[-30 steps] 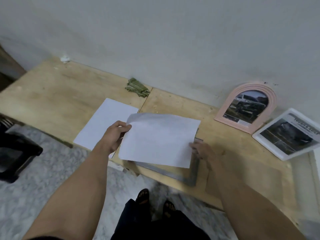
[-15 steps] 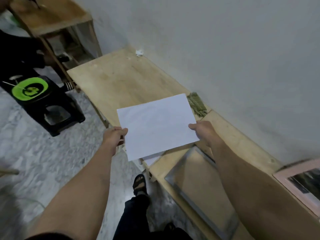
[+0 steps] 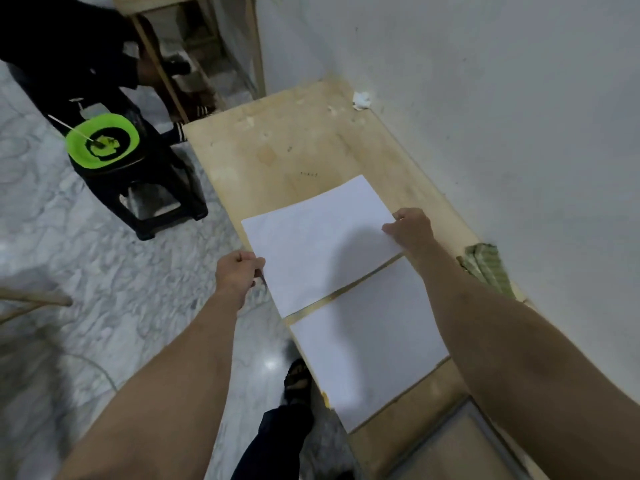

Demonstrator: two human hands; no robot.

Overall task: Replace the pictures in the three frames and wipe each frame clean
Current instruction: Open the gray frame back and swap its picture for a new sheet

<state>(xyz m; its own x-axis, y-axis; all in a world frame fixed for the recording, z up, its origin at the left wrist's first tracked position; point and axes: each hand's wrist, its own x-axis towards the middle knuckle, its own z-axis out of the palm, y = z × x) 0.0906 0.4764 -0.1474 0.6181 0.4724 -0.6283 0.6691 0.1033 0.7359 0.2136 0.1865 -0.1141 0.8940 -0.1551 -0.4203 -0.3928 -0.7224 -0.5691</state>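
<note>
A white sheet of paper [image 3: 318, 244] lies flat on the wooden bench [image 3: 298, 147], blank side up. My left hand [image 3: 237, 273] pinches its near left edge and my right hand [image 3: 412, 230] holds its right corner. A second white sheet [image 3: 367, 351] rests on the bench just behind it, nearer to me. The grey picture frame [image 3: 460, 441] lies face down at the bottom right, partly hidden by my right forearm. A folded green cloth [image 3: 486, 268] sits against the wall.
A black stool [image 3: 149, 188] carrying a green plate [image 3: 102, 145] stands on the marble floor to the left, beside another person in dark clothes. A wooden shelf unit [image 3: 194, 46] stands beyond the bench end. A white scrap [image 3: 361, 99] lies by the wall.
I carried the sheet from above the frame leftward along the bench and lowered it flat beside the other sheet. My view swung left, so the pink arched and white frames left sight.
</note>
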